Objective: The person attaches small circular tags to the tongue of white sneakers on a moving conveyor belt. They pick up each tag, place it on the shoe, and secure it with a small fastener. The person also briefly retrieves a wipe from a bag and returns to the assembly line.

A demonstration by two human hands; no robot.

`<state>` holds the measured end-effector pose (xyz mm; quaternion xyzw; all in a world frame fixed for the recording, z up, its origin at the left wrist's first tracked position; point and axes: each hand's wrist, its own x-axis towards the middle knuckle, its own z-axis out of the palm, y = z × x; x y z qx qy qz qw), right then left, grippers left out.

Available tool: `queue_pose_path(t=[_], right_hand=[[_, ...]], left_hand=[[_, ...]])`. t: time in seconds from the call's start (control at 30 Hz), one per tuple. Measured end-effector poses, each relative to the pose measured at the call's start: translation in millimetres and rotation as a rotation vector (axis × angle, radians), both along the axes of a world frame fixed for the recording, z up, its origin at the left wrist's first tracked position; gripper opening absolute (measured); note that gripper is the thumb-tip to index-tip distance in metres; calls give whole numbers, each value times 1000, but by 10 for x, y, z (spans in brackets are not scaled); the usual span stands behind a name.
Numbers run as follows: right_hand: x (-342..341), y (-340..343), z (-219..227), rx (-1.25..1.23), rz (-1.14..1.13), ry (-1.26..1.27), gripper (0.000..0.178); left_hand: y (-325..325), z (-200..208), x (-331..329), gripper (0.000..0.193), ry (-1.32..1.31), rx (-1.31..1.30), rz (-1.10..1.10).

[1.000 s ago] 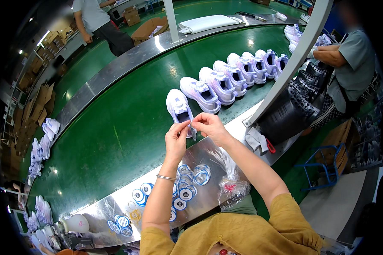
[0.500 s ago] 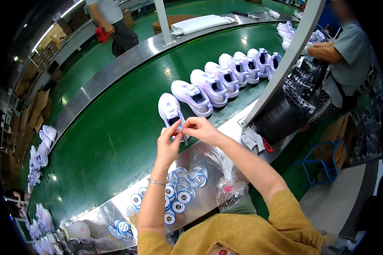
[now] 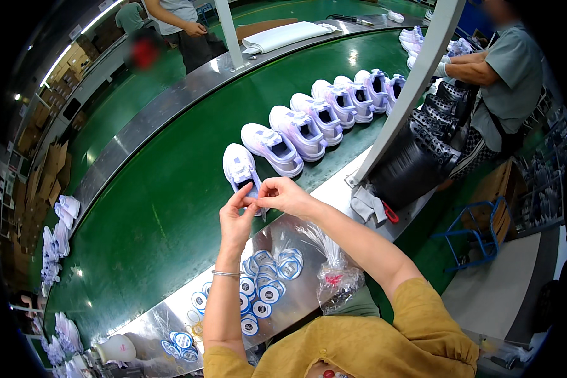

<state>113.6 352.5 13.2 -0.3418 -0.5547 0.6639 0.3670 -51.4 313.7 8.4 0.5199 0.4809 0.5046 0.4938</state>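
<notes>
My left hand [image 3: 236, 217] and my right hand [image 3: 285, 194] meet fingertip to fingertip over the heel of the nearest white-lilac sneaker [image 3: 239, 162]. Both are pinched closed; whatever lies between the fingers is too small to make out. The sneaker stands upright on the green conveyor belt [image 3: 164, 195], its heel end partly hidden by my hands. Below them, on the metal ledge, lie several round blue-rimmed tags [image 3: 269, 294]. A bundle of thin clear plastic strands [image 3: 324, 242] in a plastic bag lies beside my right forearm.
Several more sneakers [image 3: 299, 131] run in a row to the far right, behind a slanted grey post [image 3: 409, 94]. A grey cloth [image 3: 366, 205] and black bin [image 3: 409, 170] are at right, near a co-worker [image 3: 513, 82]. More shoes [image 3: 57, 242] line the belt's far left.
The whole view has shifted slightly, with the shoes and my hands appearing further left. My hands stay pinched together at the sneaker. A person in the background has shifted, and another shows behind.
</notes>
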Motion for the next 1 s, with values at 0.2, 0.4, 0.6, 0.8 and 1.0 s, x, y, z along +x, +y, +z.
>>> queue_pose_path(t=[0.2, 0.4, 0.6, 0.8, 1.0], right_hand=[[39, -43, 122, -41, -72, -39, 8], [451, -144, 127, 345, -208, -227, 14], [1381, -1028, 437, 268, -380, -578, 14], [1453, -784, -373, 338, -345, -937, 24], [1480, -799, -240, 330, -350, -1075, 31]], left_hand=[[28, 5, -6, 43, 130, 32, -2], [-180, 160, 160, 9, 819, 480, 31], [-847, 225, 0, 13, 623, 111, 306], [-1176, -209, 760, 34, 745, 495, 225], [-1709, -290, 1599, 44, 1044, 508, -151]])
